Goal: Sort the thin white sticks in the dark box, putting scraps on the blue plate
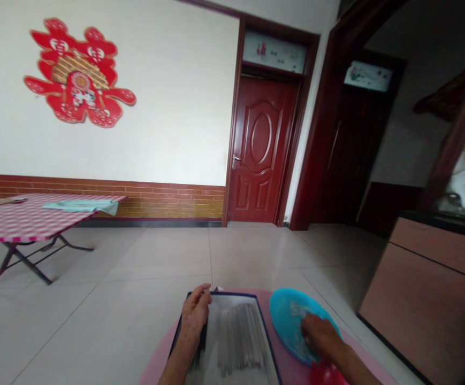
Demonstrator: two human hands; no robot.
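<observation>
Below me, at 6 o'clock, I have a round pink desk (286,369) on a pale tiled floor (168,256). Around it lies a white-walled room: a checked table (23,224) at 9, a red ornament (82,88) on the wall at 10, a dark red door (261,144) at 1, a brown cabinet (428,289) at 4.

My left hand (196,310) comes up from 7 o'clock, back of the hand showing, fingers bent at the tray's far left corner; whether they pinch the rim, I cannot tell. My right hand (316,334) slants in from 5, pointing toward 10, its fingers down in the blue bowl (278,313); they are curled narrow, and I cannot tell what they hold among the pale bits (296,309) there. Something red (326,374) sits by the bowl's near edge.

The blue-rimmed tray (265,321) is on the desk, just left of the bowl. Its long axis runs 6 to 12, and the thin grey rods (240,337) inside lie side by side along that same line; blur hides which end is which.
</observation>
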